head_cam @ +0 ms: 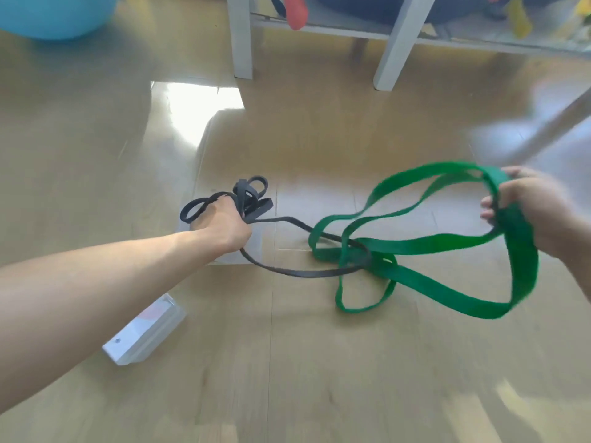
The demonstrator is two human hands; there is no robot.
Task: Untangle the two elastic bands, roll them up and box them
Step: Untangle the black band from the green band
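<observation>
My left hand (224,225) is closed around a bunch of gathered loops of the narrow black elastic band (252,195). One long black loop trails right and passes through the green band near the floor. My right hand (527,206) grips the wide green elastic band (447,243) at its upper right, held up above the floor. The green band hangs in several big loops, and its low loops rest on the wooden floor. The two bands cross and interlock at about the middle. A clear plastic box (144,334) lies on the floor under my left forearm.
White shelf legs (241,36) stand at the back with coloured items on the shelf. A blue exercise ball (57,14) sits at the top left. A pale slanted bar (559,119) crosses the right edge. A bright glare patch lies on the wooden floor.
</observation>
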